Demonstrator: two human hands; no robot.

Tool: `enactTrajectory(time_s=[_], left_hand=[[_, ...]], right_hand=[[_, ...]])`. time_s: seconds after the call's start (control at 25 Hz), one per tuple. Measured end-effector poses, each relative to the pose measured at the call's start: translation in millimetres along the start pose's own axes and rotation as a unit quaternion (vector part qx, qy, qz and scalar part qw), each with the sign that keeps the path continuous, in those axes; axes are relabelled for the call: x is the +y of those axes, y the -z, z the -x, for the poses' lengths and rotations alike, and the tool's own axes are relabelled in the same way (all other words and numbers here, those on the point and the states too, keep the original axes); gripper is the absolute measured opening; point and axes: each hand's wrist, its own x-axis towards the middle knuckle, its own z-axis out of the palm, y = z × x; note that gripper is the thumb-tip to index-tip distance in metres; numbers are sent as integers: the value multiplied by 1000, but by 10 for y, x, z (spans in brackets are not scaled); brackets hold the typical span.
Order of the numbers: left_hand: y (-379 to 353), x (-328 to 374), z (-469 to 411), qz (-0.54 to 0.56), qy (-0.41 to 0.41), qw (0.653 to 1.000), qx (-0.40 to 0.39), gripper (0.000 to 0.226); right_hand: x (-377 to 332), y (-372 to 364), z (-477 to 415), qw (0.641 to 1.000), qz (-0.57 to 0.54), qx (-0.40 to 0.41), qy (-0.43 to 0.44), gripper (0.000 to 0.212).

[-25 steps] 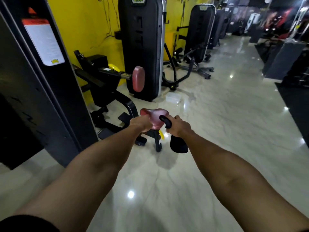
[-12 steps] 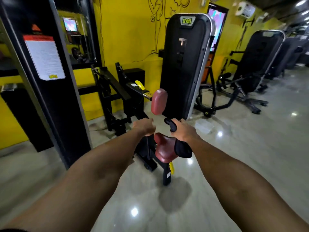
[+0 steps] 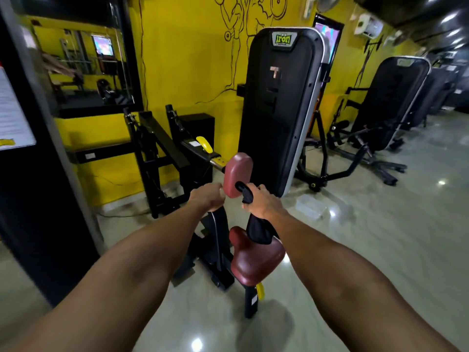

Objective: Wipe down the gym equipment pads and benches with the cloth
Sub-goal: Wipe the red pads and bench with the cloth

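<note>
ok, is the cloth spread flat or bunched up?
Bunched. The right hand grips the black cloth in its fist; one end sticks out above the fingers, the rest hangs below.

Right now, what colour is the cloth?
Black; the head view shows the cloth in the right hand.

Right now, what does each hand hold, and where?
Right hand grips the black cloth near its upper end. Left hand, curled beside the red pad: cannot tell.

Glossy grey floor point(image 3: 380, 250) open right of maroon padded seat point(image 3: 256, 265). Left blocked by black steel frame point(image 3: 165, 146). Black weight-stack tower point(image 3: 276, 110) close behind upright maroon pad point(image 3: 237, 171), where right grip point(image 3: 261, 204) holds black cloth point(image 3: 257, 229).
</note>
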Motion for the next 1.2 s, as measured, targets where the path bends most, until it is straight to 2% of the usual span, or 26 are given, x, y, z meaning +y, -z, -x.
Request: enactTrajectory(time_s=[0.16, 0.4, 0.52, 0.68, 0.8, 0.88, 1.04, 1.2], left_hand=[[72, -116, -630, 14, -17, 1000, -5, 42], [-39, -279, -1446, 32, -33, 999, -9, 39], [-233, -332, -1914, 54, -55, 997, -5, 43], [-441, -356, -2591, 124, -92, 988, 12, 51], [-600, -384, -3025, 173, -141, 975, 13, 51], [-694, -417, -3159, 194, -163, 967, 11, 48], [-864, -422, -3392, 214, -207, 954, 26, 54], [-829, -185, -3706, 219, -270, 937, 44, 51]], right_hand=[[-90, -54, -670, 1000, -17, -12, -14, 71], [-21, -214, -1442, 995, -92, 23, -28, 67], [66, -331, -1855, 983, -158, 84, -30, 69], [84, -647, -2434, 949, -243, 194, -46, 67], [24, -960, -2797, 938, -282, 197, -41, 72], [-8, -1090, -2916, 928, -305, 211, -39, 68], [177, -1020, -3231, 888, -374, 258, -79, 50], [592, -897, -3620, 794, -545, 207, -172, 46]])
